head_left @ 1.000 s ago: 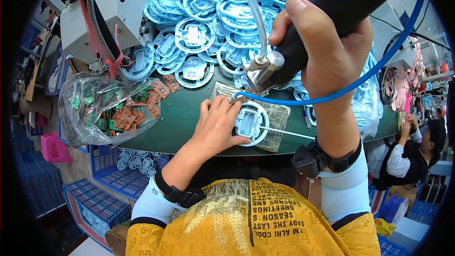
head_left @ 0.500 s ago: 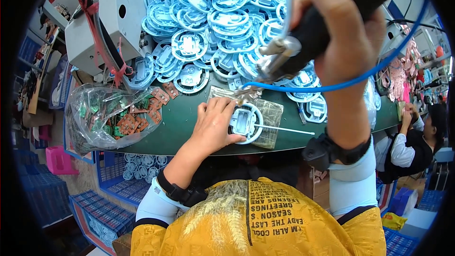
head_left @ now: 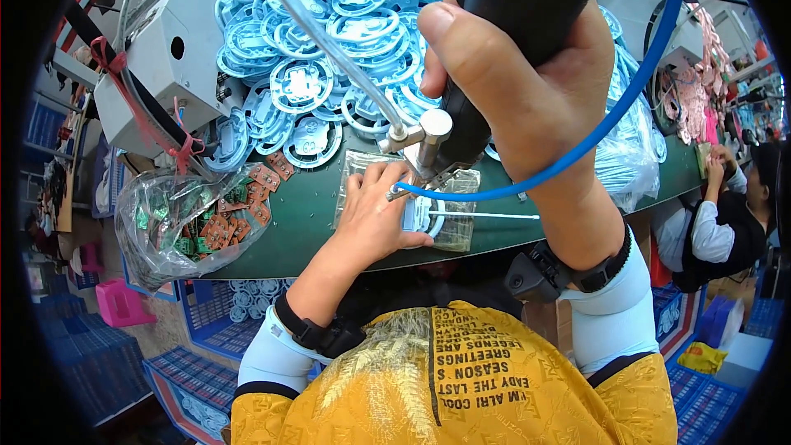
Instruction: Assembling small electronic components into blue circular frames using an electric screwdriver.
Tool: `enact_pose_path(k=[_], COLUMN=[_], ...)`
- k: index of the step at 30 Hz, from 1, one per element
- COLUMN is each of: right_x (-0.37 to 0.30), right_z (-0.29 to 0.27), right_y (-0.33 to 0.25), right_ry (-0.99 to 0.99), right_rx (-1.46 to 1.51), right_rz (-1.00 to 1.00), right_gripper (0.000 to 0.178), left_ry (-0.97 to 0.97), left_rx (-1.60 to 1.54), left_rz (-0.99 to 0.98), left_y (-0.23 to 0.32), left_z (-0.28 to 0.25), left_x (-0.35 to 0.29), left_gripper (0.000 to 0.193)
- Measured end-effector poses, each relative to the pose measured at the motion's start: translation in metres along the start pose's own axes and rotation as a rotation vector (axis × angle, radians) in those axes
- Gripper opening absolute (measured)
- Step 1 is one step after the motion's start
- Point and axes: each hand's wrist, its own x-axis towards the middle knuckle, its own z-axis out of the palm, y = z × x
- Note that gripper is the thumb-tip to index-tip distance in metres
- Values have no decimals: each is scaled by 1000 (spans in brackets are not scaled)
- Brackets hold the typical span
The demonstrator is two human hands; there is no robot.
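My left hand (head_left: 371, 210) grips a round light-blue plastic part (head_left: 422, 221) and holds it down on a film-wrapped pad (head_left: 457, 235). From the part's right side a thin white rod (head_left: 490, 216) sticks out. In my right hand (head_left: 527, 95) is a black powered screwdriver (head_left: 515, 12), tilted with its metal nose down over the part, close to my left fingertips. The nose hides the part's upper edge, so I cannot see whether the bit touches it. A blue hose (head_left: 577, 152) and a clear feed tube (head_left: 329, 45) join the nose.
Many like light-blue parts (head_left: 301, 86) are heaped at the back of the green table (head_left: 288, 243). On the left are a clear bag (head_left: 144, 239) of small circuit boards (head_left: 218, 231) and a grey metal box (head_left: 152, 66). Another person (head_left: 721, 214) sits at the right.
The screwdriver's nose has tipped steeper over the part as my right hand moved left in view. My left hand keeps its hold on the part. The whole view has shifted slightly.
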Motion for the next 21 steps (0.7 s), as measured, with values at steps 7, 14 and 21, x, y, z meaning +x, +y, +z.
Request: enact_pose_path(k=[7, 14, 21], right_x=[0, 0, 20], right_z=[4, 8, 2], right_y=[0, -7, -57], right_ry=[0, -13, 260], right_rx=[2, 1, 32], right_rz=[2, 18, 170], right_gripper=[24, 19, 34], left_ry=[11, -45, 431], left_rx=[4, -12, -47], left_rz=[9, -39, 67], left_y=[1, 2, -20], left_z=[1, 2, 21], left_x=[1, 0, -2], left_gripper=[79, 74, 29])
